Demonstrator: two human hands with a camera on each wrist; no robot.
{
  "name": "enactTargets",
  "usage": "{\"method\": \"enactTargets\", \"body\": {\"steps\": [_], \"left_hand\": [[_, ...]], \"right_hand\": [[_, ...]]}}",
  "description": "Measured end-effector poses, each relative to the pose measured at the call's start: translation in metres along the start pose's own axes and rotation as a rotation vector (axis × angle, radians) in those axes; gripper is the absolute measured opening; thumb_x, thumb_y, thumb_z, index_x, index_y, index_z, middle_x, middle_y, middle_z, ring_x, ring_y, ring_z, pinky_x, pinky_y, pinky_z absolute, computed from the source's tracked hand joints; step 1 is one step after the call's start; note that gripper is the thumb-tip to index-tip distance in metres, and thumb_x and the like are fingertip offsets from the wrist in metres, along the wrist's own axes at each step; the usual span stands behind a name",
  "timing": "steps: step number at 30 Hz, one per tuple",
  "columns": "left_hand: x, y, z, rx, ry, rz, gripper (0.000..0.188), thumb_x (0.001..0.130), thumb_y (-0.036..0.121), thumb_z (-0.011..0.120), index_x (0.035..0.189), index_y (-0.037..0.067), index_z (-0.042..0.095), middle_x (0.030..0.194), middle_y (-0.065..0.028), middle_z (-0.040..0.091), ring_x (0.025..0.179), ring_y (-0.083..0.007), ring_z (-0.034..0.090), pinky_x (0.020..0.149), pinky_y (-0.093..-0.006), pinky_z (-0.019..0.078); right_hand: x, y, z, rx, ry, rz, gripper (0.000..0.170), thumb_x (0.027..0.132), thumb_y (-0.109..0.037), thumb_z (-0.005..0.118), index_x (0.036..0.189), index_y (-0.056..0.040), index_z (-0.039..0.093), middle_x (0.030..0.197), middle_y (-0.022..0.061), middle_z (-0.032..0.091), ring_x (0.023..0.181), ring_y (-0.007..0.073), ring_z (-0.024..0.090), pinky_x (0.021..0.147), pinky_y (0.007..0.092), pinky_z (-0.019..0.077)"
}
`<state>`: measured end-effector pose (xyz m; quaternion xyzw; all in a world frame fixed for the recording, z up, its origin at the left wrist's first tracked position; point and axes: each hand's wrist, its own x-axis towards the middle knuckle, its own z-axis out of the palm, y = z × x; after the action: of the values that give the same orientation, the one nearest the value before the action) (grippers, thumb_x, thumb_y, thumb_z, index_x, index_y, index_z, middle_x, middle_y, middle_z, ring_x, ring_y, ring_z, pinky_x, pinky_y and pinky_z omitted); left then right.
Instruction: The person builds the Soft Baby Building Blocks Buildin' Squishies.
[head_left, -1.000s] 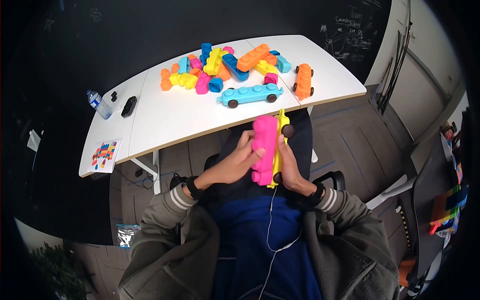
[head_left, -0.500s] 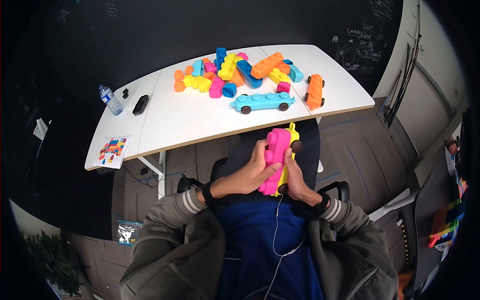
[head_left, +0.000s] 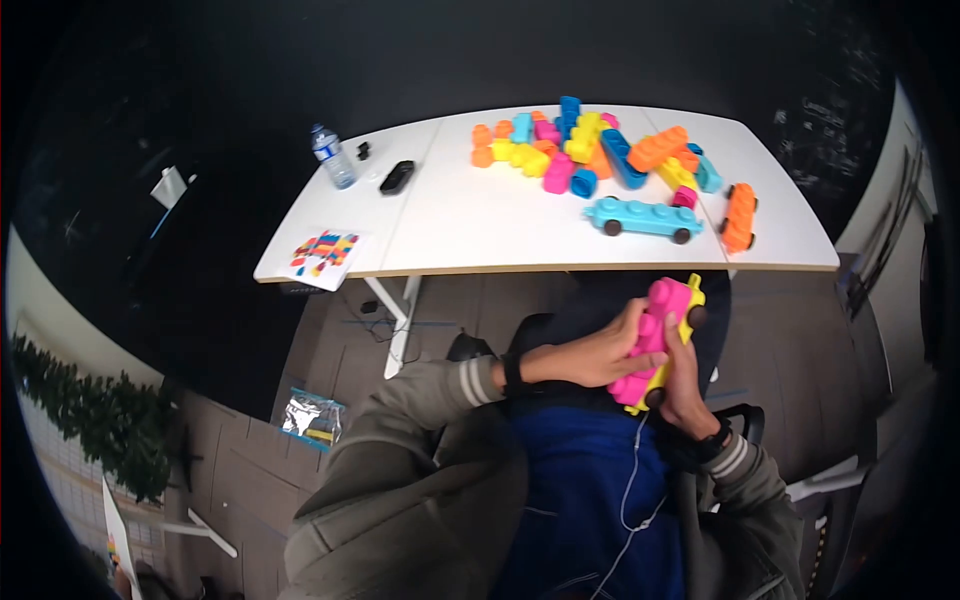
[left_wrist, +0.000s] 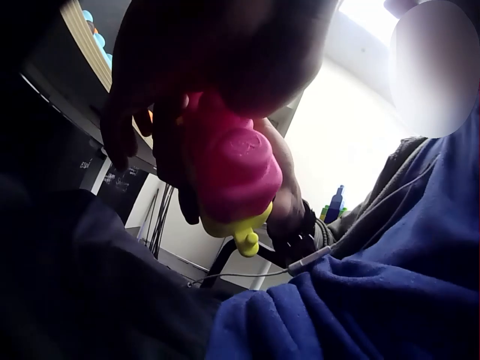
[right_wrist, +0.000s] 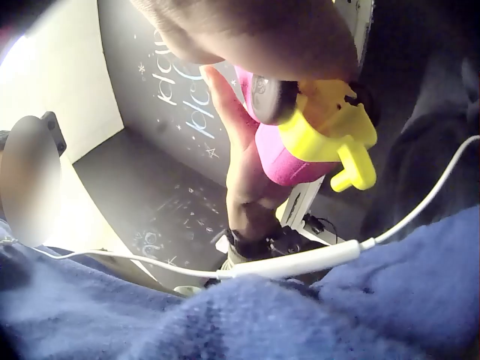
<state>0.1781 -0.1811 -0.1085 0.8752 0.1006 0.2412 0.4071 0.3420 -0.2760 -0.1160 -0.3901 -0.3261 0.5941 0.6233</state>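
Observation:
Over the lap, both hands hold a long pink block joined to a yellow wheeled base. My left hand grips the pink block from its left side, thumb across its studs. Along the yellow base on the right, my right hand holds with its fingers around it. In the left wrist view the rounded pink end sits above a yellow hook. A dark wheel and the yellow underside show in the right wrist view.
On the white table are a light-blue wheeled base, an orange wheeled one and a pile of coloured blocks. A bottle, a black case and a picture sheet lie at its left.
The head view has turned left, so the table and hands appear farther right. Both hands keep their hold on the pink and yellow pieces.

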Motion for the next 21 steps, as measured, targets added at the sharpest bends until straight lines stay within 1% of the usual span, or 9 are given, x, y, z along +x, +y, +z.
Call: {"method": "enactTargets", "body": {"steps": [2,10,12,13,15,16,17,19,21], "left_hand": [[0.000,0.003,0.000,-0.117,-0.069,-0.048,0.080,0.111,0.039,0.060,0.155,-0.006,0.010,0.147,-0.0293,0.037,0.143,-0.0321,0.044,0.117,-0.0385,0.0386],[0.001,0.011,-0.007,-0.066,-0.144,-0.100,0.085,0.111,0.045,0.057,0.151,-0.010,0.006,0.142,-0.0360,0.042,0.135,-0.0366,0.054,0.109,-0.0410,0.0464],[0.004,0.018,-0.013,0.129,-0.158,-0.228,0.077,0.109,0.044,0.061,0.151,-0.009,0.023,0.135,-0.0319,0.055,0.124,-0.0360,0.063,0.103,-0.0419,0.0513],[0.009,0.024,-0.023,0.132,-0.165,-0.221,0.077,0.109,0.044,0.061,0.151,-0.009,0.023,0.135,-0.0319,0.055,0.124,-0.0360,0.063,0.103,-0.0419,0.0513],[0.026,0.038,-0.058,0.163,-0.269,-0.289,0.052,0.110,0.034,0.061,0.140,-0.006,0.051,0.120,-0.0209,0.069,0.108,-0.0319,0.070,0.096,-0.0410,0.0552],[0.031,0.033,-0.073,0.132,-0.197,-0.197,0.039,0.110,0.028,0.060,0.132,-0.004,0.059,0.114,-0.0168,0.072,0.103,-0.0293,0.072,0.094,-0.0403,0.0562],[0.036,0.021,-0.091,0.098,-0.123,-0.108,0.030,0.110,0.022,0.058,0.123,-0.002,0.068,0.108,-0.0128,0.075,0.098,-0.0267,0.073,0.092,-0.0396,0.0572],[0.049,-0.010,-0.149,0.008,-0.014,-0.044,0.029,0.108,0.021,0.057,0.124,0.001,0.070,0.114,-0.0143,0.078,0.102,-0.0265,0.076,0.089,-0.0379,0.0584],[0.061,-0.001,-0.210,0.371,0.111,-0.234,0.028,0.107,0.011,0.056,0.128,-0.002,0.069,0.124,-0.0166,0.075,0.112,-0.0292,0.073,0.099,-0.0388,0.0561]], "right_hand": [[-0.001,-0.001,0.001,0.011,-0.010,0.026,0.054,0.113,-0.049,0.051,0.148,-0.0071,0.049,0.130,0.0070,0.064,0.116,0.0164,0.067,0.098,0.0325,0.0568],[0.000,-0.002,0.002,-0.013,-0.013,0.035,0.055,0.113,-0.050,0.050,0.149,-0.0082,0.047,0.131,0.0063,0.064,0.119,0.0169,0.066,0.100,0.0329,0.0563],[0.000,-0.003,0.005,0.020,0.024,0.044,0.054,0.111,-0.051,0.053,0.145,-0.0087,0.050,0.126,0.0059,0.065,0.109,0.0166,0.069,0.093,0.0334,0.0591],[0.002,-0.003,0.004,0.023,0.030,0.035,0.054,0.111,-0.051,0.053,0.145,-0.0087,0.050,0.126,0.0059,0.065,0.109,0.0166,0.069,0.093,0.0334,0.0591],[0.003,-0.004,0.000,0.086,0.050,0.064,0.051,0.110,-0.053,0.055,0.136,-0.0093,0.055,0.115,0.0068,0.068,0.095,0.0164,0.071,0.084,0.0338,0.0610],[-0.001,-0.011,0.006,0.071,0.081,0.086,0.047,0.109,-0.054,0.056,0.126,-0.0099,0.058,0.104,0.0073,0.069,0.084,0.0163,0.070,0.077,0.0339,0.0611],[-0.002,-0.013,0.010,0.077,0.088,0.036,0.047,0.108,-0.054,0.057,0.121,-0.0095,0.059,0.101,0.0079,0.068,0.085,0.0162,0.070,0.077,0.0338,0.0612],[-0.002,-0.016,0.009,0.039,0.086,0.020,0.053,0.106,-0.061,0.057,0.120,-0.0106,0.060,0.103,0.0047,0.069,0.092,0.0155,0.070,0.082,0.0330,0.0601],[0.000,-0.018,0.008,0.084,0.100,0.033,0.047,0.107,-0.057,0.057,0.119,-0.0109,0.060,0.101,0.0056,0.068,0.088,0.0157,0.070,0.079,0.0335,0.0604]]}}
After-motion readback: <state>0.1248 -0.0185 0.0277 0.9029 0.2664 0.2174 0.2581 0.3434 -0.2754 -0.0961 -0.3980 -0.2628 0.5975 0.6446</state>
